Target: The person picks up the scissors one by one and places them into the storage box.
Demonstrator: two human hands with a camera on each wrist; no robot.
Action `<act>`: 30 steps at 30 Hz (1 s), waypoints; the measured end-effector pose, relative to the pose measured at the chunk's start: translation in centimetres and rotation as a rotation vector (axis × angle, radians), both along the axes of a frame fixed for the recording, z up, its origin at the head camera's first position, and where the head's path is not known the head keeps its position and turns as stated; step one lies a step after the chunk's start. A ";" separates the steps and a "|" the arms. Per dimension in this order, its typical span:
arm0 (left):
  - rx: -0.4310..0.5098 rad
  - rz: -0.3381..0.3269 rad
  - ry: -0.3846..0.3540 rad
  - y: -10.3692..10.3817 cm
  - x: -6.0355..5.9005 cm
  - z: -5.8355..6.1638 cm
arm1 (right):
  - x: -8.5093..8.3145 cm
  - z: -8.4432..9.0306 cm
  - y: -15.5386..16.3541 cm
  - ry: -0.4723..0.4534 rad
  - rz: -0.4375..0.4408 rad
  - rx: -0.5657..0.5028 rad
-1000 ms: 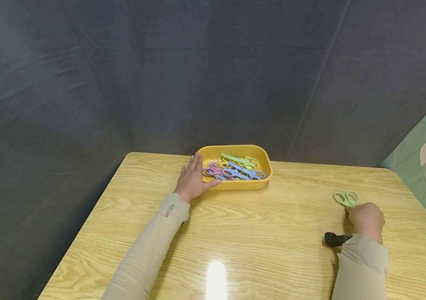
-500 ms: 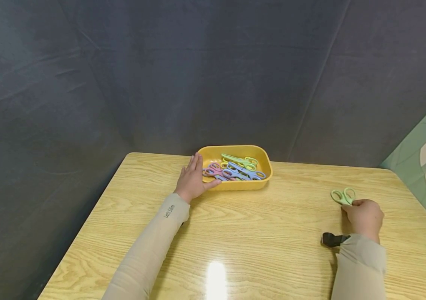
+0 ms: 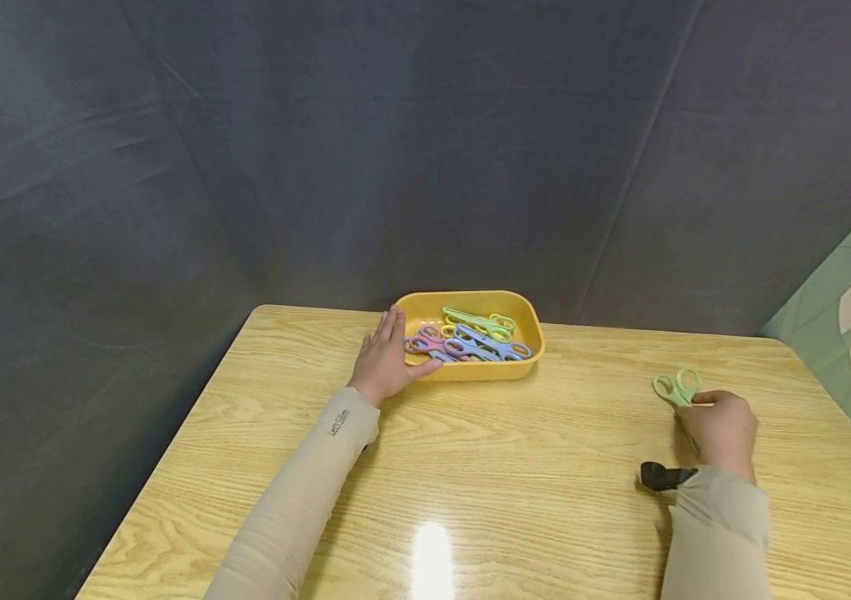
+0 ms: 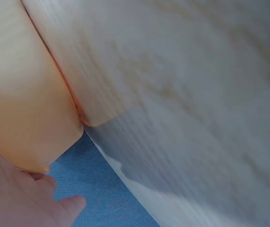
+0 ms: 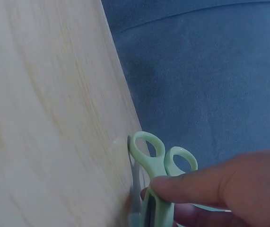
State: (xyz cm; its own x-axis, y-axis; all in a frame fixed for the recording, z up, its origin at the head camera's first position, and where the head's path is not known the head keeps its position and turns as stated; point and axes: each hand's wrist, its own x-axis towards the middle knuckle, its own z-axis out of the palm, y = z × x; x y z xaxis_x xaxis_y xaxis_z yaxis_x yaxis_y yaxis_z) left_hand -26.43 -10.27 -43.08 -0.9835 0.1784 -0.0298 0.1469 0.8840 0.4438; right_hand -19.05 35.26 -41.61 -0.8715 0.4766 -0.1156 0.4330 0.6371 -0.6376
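**Green scissors pinched at the right of a wooden table**

Pale green scissors (image 3: 676,388) are held by the right hand (image 3: 719,429) near the right side of the wood-grain table (image 3: 545,467), well apart from the yellow tray (image 3: 470,371) at the far edge. The two finger loops are seen projecting beyond the fingertips, pointing away from the person, while the blades are hidden under the hand. In the right wrist view the scissors (image 5: 157,184) are shown clamped just below the loops between a finger (image 5: 205,184) laid across the top and another digit curled underneath; whether the blades are touching the table cannot be told. The right hand is held knuckles up with its fingers curled, the wrist wrapped in a beige sleeve (image 3: 718,533) from which a small black device (image 3: 658,476) is seen protruding.

The left hand (image 3: 387,360) is laid flat on the table against the tray's near left corner, fingers straight and together along its left wall, the thumb pressed against the front wall. The same contact is shown in the left wrist view, where the fingers (image 4: 30,198) are seen beside the tray (image 4: 26,104). Pink, blue, green and yellow scissors (image 3: 470,337) are piled inside the tray.
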 end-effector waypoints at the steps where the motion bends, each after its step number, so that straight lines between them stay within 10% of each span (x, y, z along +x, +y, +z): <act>1: -0.001 0.000 -0.001 0.0 0.0 0.0 | -0.1 0.0 0.0 0.001 0.000 0.002; 30: -0.013 -0.002 0.016 0.0 -0.1 0.0 | -1.1 0.2 -1.5 0.042 0.011 -0.037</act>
State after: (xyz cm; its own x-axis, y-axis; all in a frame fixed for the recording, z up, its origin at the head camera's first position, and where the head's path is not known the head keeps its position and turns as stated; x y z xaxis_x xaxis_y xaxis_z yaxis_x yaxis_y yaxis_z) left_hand -26.50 -10.24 -43.10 -0.9835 0.1804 -0.0164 0.1559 0.8891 0.4303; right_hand -20.12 33.72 -41.38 -0.8811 0.4630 -0.0959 0.3983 0.6176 -0.6782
